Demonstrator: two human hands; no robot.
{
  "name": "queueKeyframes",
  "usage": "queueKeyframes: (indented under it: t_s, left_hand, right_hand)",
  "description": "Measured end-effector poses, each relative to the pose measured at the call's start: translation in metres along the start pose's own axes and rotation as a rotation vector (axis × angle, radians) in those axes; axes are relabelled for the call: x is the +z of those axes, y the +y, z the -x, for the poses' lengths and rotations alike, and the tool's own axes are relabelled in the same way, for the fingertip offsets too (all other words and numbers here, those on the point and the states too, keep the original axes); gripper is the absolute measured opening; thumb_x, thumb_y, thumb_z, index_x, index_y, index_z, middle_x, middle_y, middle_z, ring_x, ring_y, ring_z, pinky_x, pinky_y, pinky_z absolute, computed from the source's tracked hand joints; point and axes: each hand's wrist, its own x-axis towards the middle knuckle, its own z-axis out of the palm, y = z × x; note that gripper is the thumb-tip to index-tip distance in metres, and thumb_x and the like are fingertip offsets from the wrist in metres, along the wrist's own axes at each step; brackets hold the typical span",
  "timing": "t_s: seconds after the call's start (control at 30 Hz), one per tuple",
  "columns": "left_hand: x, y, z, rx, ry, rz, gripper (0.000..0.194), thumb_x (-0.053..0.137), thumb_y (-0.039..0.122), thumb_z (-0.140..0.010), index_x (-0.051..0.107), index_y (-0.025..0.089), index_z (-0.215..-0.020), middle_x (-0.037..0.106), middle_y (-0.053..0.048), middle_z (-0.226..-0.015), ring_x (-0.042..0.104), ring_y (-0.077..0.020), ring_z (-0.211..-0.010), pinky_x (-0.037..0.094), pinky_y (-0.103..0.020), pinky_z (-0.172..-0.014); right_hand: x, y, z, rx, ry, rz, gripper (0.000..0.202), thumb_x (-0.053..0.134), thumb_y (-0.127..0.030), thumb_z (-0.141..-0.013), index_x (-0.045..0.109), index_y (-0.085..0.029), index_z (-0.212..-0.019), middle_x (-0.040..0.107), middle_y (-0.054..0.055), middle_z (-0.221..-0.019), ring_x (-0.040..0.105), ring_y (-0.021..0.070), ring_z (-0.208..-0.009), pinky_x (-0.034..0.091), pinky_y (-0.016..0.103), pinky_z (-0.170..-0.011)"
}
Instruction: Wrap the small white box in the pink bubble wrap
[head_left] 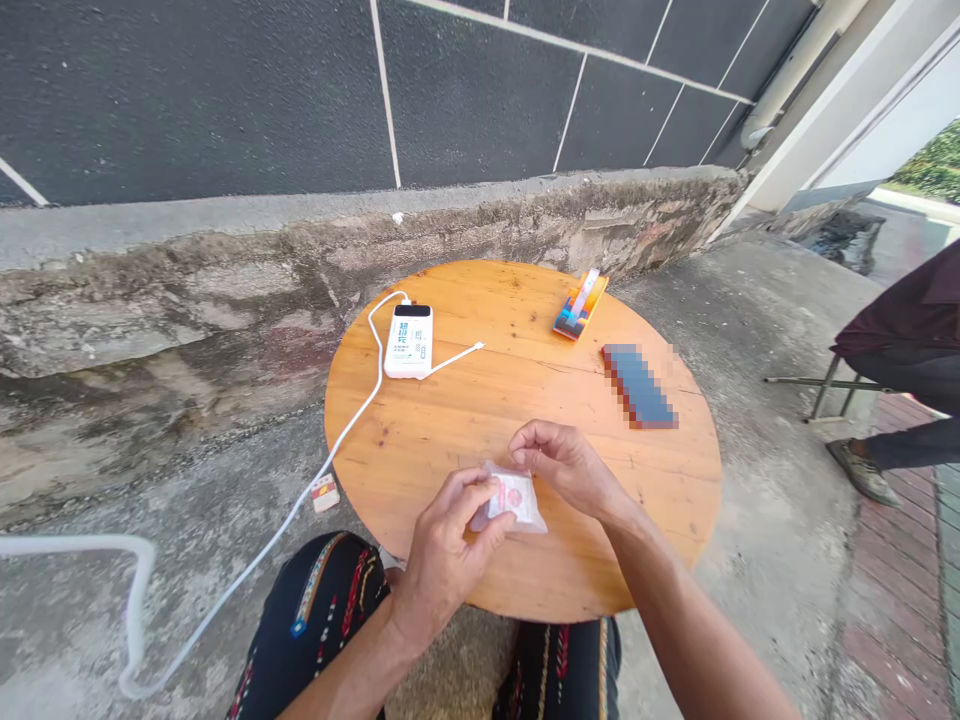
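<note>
A small clear plastic packet (525, 510) with red print on a white piece inside lies low over the near middle of the round wooden table. My left hand (454, 530) grips its left side between thumb and fingers. At the packet's upper right edge is my right hand (559, 460), its thumb and fingertips pinched together. Whether those fingertips hold the packet's edge is too small to make out.
On the wooden table (480, 400) are a white power bank (409, 345) with a cable, a colourful box (581, 305) and a blurred-out flat rectangle (641, 388). A white cord (337, 450) runs off leftward. A small box (325, 493) lies on the ground. A seated person (911, 350) is at right.
</note>
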Motion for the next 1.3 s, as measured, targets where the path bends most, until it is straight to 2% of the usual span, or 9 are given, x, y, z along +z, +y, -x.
queueKeyframes:
  t_s: [0.2,0.47,0.63,0.73,0.9,1.0,1.07,1.2,1.3]
  left_hand:
    - [0.0,0.002,-0.001,-0.018,0.0,-0.007,0.018,0.062,0.018,-0.084,0.062,0.019,-0.101,0.061,-0.008,-0.109,0.062,-0.0174,-0.098,0.053,-0.027,-0.082]
    - [0.0,0.001,-0.002,-0.029,-0.011,0.0,0.022,0.062,0.019,-0.084,0.061,0.02,-0.105,0.06,-0.007,-0.111,0.061,-0.0178,-0.102,0.052,-0.028,-0.086]
    - [0.003,0.0,-0.003,-0.037,-0.022,0.031,0.023,0.062,0.02,-0.084,0.06,0.021,-0.107,0.06,-0.007,-0.111,0.06,-0.0181,-0.104,0.052,-0.029,-0.087]
    - [0.004,0.0,-0.004,-0.036,-0.028,0.034,0.023,0.062,0.021,-0.084,0.06,0.022,-0.108,0.06,-0.007,-0.112,0.059,-0.0187,-0.105,0.051,-0.029,-0.087]
    - [0.004,0.0,-0.004,-0.054,-0.016,0.033,0.023,0.062,0.02,-0.084,0.06,0.022,-0.108,0.061,-0.006,-0.11,0.06,-0.0182,-0.103,0.05,-0.029,-0.087]
    - [0.004,0.0,-0.003,-0.079,-0.022,0.048,0.025,0.062,0.021,-0.085,0.059,0.022,-0.109,0.061,-0.006,-0.11,0.059,-0.0173,-0.101,0.05,-0.028,-0.084]
    - [0.004,0.001,-0.002,-0.092,-0.031,0.054,0.025,0.062,0.021,-0.085,0.059,0.023,-0.11,0.06,-0.005,-0.11,0.059,-0.0166,-0.1,0.05,-0.027,-0.082]
    - [0.004,0.002,-0.002,-0.086,-0.034,0.037,0.026,0.06,0.021,-0.086,0.057,0.024,-0.112,0.059,-0.005,-0.112,0.057,-0.0176,-0.103,0.049,-0.029,-0.086]
    - [0.002,0.003,-0.001,-0.084,-0.042,0.026,0.027,0.059,0.022,-0.086,0.057,0.024,-0.113,0.057,-0.007,-0.115,0.056,-0.0186,-0.103,0.05,-0.032,-0.087]
  right_hand:
    - [0.0,-0.01,0.006,-0.006,-0.031,0.087,0.01,0.058,-0.023,-0.082,0.062,-0.016,-0.076,0.058,-0.002,-0.07,0.052,0.0112,-0.066,0.041,0.023,-0.063]
    - [0.003,-0.026,0.019,-0.066,-0.014,0.364,0.014,0.052,-0.013,-0.086,0.065,-0.018,-0.08,0.065,-0.001,-0.078,0.06,0.0133,-0.075,0.044,0.024,-0.072]
    - [0.01,-0.026,0.029,-0.214,0.046,0.59,0.02,0.052,-0.005,-0.085,0.065,-0.019,-0.081,0.068,0.001,-0.082,0.061,0.0156,-0.081,0.042,0.028,-0.078]
    - [0.014,-0.024,0.037,-0.332,0.069,0.71,0.021,0.051,-0.006,-0.087,0.067,-0.021,-0.087,0.07,0.002,-0.091,0.061,0.0182,-0.089,0.04,0.033,-0.083]
    - [0.025,-0.02,0.052,-0.401,0.107,0.922,0.025,0.046,-0.008,-0.09,0.065,-0.02,-0.1,0.069,0.005,-0.105,0.06,0.0222,-0.097,0.034,0.044,-0.093]
    - [0.03,-0.016,0.068,-0.453,0.135,0.957,0.036,0.043,-0.003,-0.088,0.06,-0.021,-0.113,0.067,0.006,-0.114,0.055,0.0239,-0.112,0.028,0.048,-0.101]
    - [0.028,-0.012,0.08,-0.474,0.161,0.926,0.039,0.043,-0.002,-0.087,0.058,-0.022,-0.117,0.066,0.005,-0.117,0.052,0.0229,-0.117,0.029,0.048,-0.102]
    - [0.015,-0.003,0.095,-0.327,0.265,0.828,0.04,0.05,-0.016,-0.09,0.049,-0.026,-0.129,0.053,0.008,-0.134,0.046,0.0237,-0.125,0.036,0.046,-0.102]
    - [0.007,0.008,0.09,-0.209,0.183,0.742,0.071,0.063,-0.033,-0.084,0.027,-0.025,-0.145,0.03,0.012,-0.151,0.03,0.0277,-0.138,0.034,0.048,-0.108]
